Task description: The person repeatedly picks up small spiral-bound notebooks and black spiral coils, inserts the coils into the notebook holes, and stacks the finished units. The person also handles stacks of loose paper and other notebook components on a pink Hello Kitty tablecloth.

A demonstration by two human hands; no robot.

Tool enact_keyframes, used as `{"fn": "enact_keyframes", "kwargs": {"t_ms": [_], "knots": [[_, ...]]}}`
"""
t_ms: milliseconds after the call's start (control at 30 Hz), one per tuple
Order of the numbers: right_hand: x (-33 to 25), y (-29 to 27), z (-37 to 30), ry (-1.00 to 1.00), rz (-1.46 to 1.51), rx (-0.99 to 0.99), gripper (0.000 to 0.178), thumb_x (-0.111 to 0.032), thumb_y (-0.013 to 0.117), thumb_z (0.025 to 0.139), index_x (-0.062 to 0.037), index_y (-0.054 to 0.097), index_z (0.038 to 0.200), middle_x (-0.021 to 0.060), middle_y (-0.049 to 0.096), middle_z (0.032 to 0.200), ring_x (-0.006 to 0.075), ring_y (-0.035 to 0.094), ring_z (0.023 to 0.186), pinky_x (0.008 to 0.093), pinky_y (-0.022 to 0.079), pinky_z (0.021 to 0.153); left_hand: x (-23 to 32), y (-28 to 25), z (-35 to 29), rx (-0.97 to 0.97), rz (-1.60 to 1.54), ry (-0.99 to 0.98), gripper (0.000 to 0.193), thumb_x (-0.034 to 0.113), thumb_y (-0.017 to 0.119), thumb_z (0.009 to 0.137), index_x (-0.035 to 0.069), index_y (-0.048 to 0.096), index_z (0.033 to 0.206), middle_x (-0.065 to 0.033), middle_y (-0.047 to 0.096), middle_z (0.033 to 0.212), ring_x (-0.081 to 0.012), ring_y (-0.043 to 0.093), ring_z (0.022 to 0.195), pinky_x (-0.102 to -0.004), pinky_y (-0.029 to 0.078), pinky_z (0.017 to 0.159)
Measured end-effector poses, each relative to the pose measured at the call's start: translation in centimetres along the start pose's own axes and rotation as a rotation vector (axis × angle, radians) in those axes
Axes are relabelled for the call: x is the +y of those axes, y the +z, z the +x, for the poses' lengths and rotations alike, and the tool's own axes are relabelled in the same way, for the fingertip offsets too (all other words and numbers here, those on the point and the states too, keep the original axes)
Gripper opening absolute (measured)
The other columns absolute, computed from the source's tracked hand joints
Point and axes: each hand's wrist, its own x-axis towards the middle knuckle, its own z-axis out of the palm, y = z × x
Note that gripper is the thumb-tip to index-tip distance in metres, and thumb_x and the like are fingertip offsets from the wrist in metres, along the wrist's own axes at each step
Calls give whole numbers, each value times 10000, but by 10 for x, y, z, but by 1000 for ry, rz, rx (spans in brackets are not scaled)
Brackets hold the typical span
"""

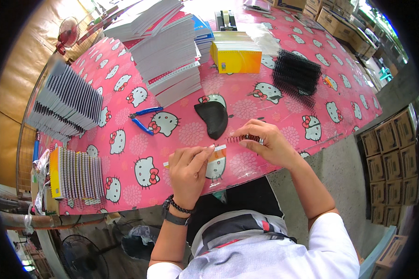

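Note:
Near the table's front edge, my left hand [188, 169] is closed on a thin notebook [217, 153] with a white edge and an orange cover, partly hidden under the fingers. My right hand [267, 142], just to its right, pinches a dark spiral binding coil [234, 138] whose free end points toward the notebook's edge. A small gap seems to separate the coil tip from the notebook. Beyond my hands lies a black half-moon-shaped pad [214, 120]. Blue-handled pliers [148, 111] rest to the left with their handles spread.
Tall stacks of punched paper [165, 60] and a row of yellow-covered notebooks [239, 60] stand farther back. Black coils [295, 74] are heaped at right. Bound notebooks [67, 102] and another bound pile [79, 176] line the left. A tape dispenser [225, 21] sits at the back.

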Motion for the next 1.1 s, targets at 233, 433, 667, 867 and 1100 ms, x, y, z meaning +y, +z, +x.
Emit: {"fn": "enact_keyframes", "kwargs": {"t_ms": [233,433,667,867,1100], "knots": [[2,1,6,-67,9,-49,180,11,642,774,-31,635,949,95,610,901,250,610,858,326,476,783,-4,-3,2,-22,-43,4,226,50,664,747,119,700,959,-15,637,855,-211,562,792,-341,398,698],[10,-7,7,56,53,-333,252,-26,644,794,-34,621,1044,109,614,884,263,602,842,342,468,763,-6,-4,2,-38,-75,9,231,46,667,727,114,693,946,-24,637,842,-220,563,796,-351,400,700],[-9,1,6,12,159,-288,437,-71,617,849,-55,496,1268,129,631,849,245,609,739,358,487,696,18,-2,7,-140,-58,-56,242,138,700,726,105,630,955,-29,597,898,-239,548,877,-384,375,768],[22,-2,36,39,89,-329,540,-160,694,789,-72,488,1280,179,628,1052,310,617,946,376,482,809,13,1,-1,-285,58,17,297,278,686,762,107,606,991,-53,605,942,-260,547,886,-378,370,770],[66,20,96,-229,-524,-436,832,-332,826,571,-120,478,1297,257,312,1419,431,339,1284,479,336,1044,11,-15,-3,-341,-87,3,283,242,669,775,91,608,1005,-70,610,935,-267,557,873,-398,385,780]]}}
